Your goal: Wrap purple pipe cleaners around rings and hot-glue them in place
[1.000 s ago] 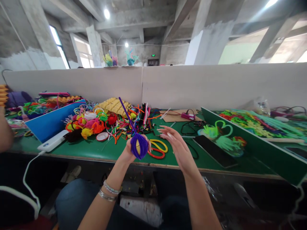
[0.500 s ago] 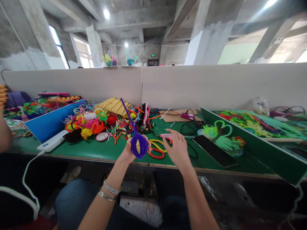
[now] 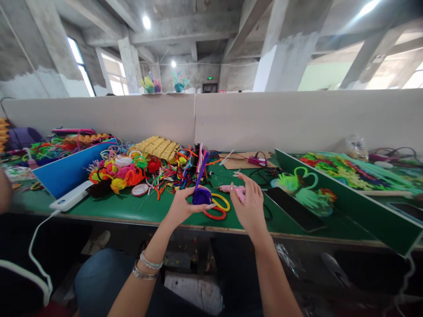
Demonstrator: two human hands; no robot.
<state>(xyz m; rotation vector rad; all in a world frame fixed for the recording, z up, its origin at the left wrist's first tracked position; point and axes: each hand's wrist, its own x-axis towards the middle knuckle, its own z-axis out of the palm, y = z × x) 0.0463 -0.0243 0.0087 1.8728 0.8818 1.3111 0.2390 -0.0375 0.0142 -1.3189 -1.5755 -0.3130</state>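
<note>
Turned over since half a second ago, my purple fuzzy ball [image 3: 201, 197] now has its stem leaning right instead of left.
From the head view, my left hand [image 3: 185, 204] grasps the ball, fingers and thumb curled around it, above the near edge of the green table [image 3: 128, 210]. My right hand [image 3: 249, 202] is at the pink tool [image 3: 233, 190], fingers bent over it; I cannot tell whether they have gripped it. Scissors [image 3: 227, 201] with yellow and red handles lie between my hands, just right of the ball. A black phone [image 3: 294, 210] lies to the right, near the light-green swan shapes [image 3: 308, 196]; on the left, far side, sits a bright heap of fuzzy pieces [image 3: 124, 169].
</note>
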